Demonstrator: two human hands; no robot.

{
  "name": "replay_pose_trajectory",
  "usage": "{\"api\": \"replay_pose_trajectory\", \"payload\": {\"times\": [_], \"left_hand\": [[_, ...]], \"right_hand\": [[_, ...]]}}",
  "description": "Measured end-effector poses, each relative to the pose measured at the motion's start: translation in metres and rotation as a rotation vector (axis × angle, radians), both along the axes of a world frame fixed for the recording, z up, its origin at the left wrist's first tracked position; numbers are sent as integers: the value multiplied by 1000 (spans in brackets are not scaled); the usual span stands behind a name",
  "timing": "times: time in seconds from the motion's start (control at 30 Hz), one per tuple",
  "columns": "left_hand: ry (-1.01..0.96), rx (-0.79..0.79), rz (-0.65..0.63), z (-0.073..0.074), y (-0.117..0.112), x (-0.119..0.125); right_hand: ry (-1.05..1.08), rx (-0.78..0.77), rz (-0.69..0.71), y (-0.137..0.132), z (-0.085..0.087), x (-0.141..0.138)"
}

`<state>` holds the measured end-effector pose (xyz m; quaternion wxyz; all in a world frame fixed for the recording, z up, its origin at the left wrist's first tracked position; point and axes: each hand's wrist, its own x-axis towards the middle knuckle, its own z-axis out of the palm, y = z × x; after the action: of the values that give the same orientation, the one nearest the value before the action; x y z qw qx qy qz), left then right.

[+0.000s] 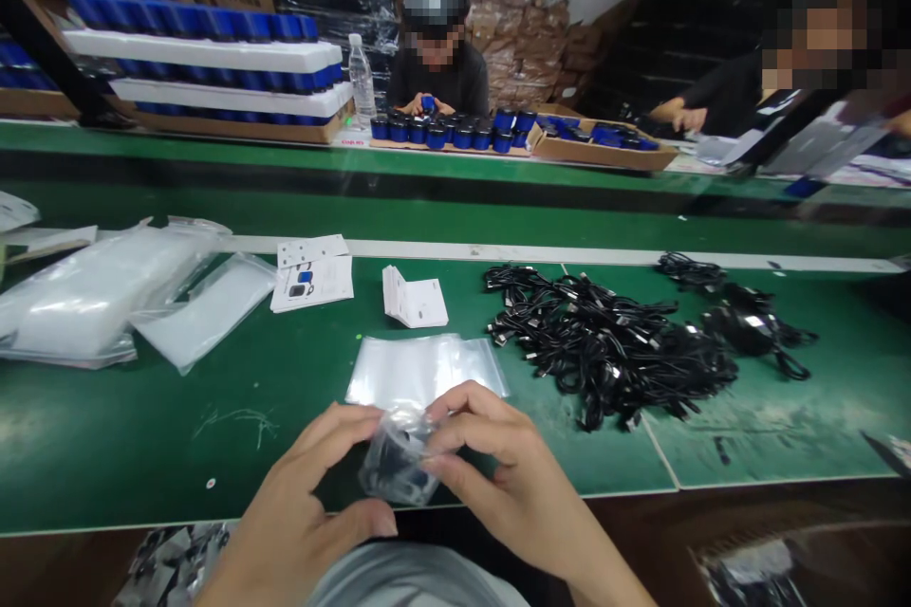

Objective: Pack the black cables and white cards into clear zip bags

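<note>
A small clear plastic bag (399, 465) with a dark item inside is between my hands at the table's front edge. The item looks like a coiled black cable, though the crinkled plastic blurs it. My right hand (491, 465) pinches the bag's upper right side between thumb and fingers. My left hand (324, 465) curves around the left side, fingertips on the bag's top and thumb low by its bottom edge. Just beyond lies a stack of flat clear bags (419, 365). Behind that stands a folded stack of white leaflets (417, 301).
Bundled black cables (604, 341) form a large pile at the right. Printed sheets (313, 277) and bulky packs of plastic bags (106, 289) lie left. Across the green bench (285, 455), a person (441, 76) handles a blue item behind rows of blue jars (455, 133); another person sits right.
</note>
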<state>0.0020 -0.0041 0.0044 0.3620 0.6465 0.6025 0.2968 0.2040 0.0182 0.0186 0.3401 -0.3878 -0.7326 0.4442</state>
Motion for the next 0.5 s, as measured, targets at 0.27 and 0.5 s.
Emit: {"api": "replay_pose_trajectory", "payload": {"times": [0.27, 0.5], "left_hand": [[-78, 15, -37, 6, -2, 16], [-68, 0, -41, 3, -5, 9]], "right_hand": [[-100, 59, 95, -1, 7, 2], [61, -226, -181, -7, -11, -7]]}}
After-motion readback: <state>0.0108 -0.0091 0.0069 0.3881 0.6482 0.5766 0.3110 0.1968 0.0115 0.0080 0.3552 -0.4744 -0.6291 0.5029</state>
